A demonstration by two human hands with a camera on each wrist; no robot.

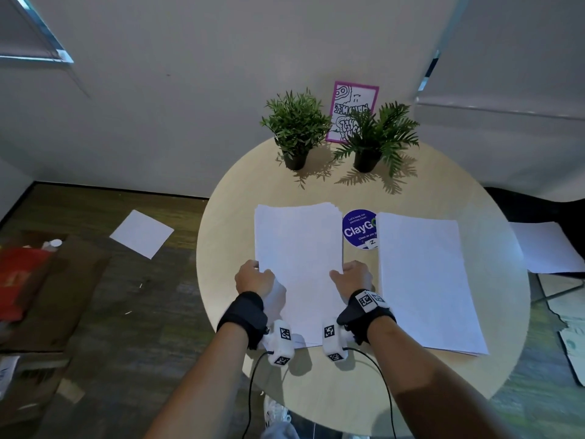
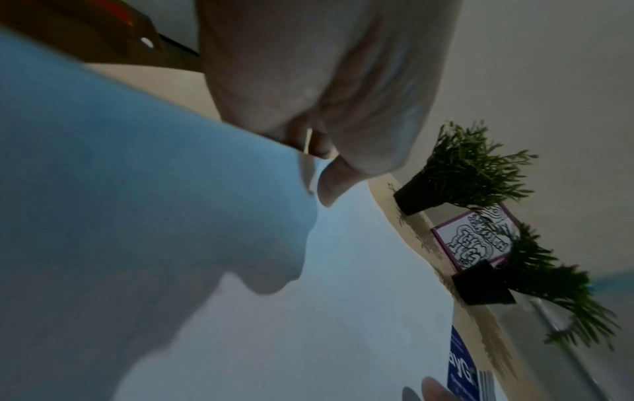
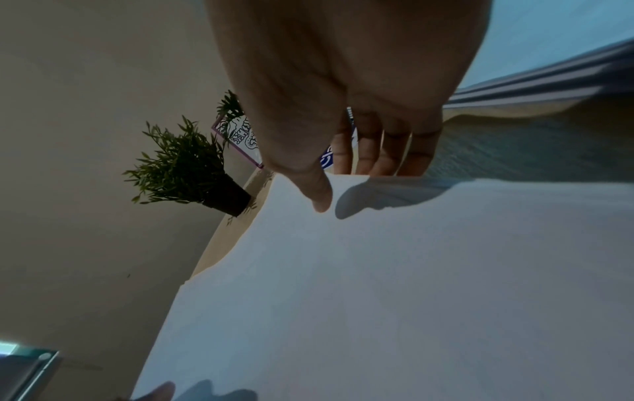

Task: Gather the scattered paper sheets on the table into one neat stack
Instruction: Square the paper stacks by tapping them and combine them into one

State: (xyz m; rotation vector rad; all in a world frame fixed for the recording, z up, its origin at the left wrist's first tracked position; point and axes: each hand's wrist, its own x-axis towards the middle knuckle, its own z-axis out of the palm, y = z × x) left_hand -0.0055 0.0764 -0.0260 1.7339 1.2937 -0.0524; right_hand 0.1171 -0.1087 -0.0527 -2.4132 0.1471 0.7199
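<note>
Now both hands (image 1: 254, 277) (image 1: 356, 275) grip one paper stack (image 1: 297, 248) on the round table (image 1: 348, 391).

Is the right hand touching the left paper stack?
Touching. The right wrist view shows the right hand with thumb on top of the left paper stack, fingers behind its edge.

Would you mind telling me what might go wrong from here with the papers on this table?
The left stack, held at its sides by the left hand and right hand, is fanned at its far edge; sheets could slip. The right stack overhangs the table near its edge and could slide off.
</note>
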